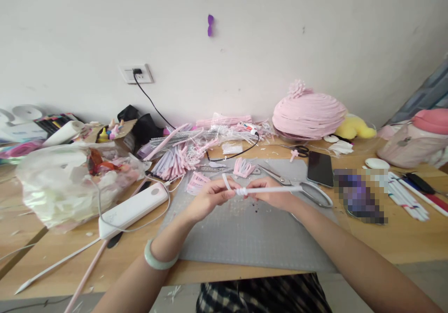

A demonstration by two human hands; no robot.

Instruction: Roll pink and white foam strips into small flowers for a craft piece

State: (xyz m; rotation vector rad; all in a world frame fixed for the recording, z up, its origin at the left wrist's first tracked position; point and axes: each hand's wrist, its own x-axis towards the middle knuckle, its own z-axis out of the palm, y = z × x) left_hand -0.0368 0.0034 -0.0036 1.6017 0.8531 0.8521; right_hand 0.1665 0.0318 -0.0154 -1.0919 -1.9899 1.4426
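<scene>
Largest item: the pale wooden table (371, 238), bearing a grey gridded cutting mat (241, 238). Over the mat's far half, both hands are closed on one piece of work: a slim, pale, fuzzy-looking stem (280, 190), wound into a small coil (241, 191) partway along. The left hand (210, 200) pinches at the coil's left side; the right hand (270, 196) has its fingertips at the right side. The coil thus lies between the two grips, right of the left fingertips and left of the right; neither hand is clearly nearer. The long axis runs left to right, nearly level. The straight length points right, across the right hand, its tip by the grey-handled scissors (317, 195). Smallest part: a short free end (226, 181), rising steeply at the left fingertips, leaning slightly left.
</scene>
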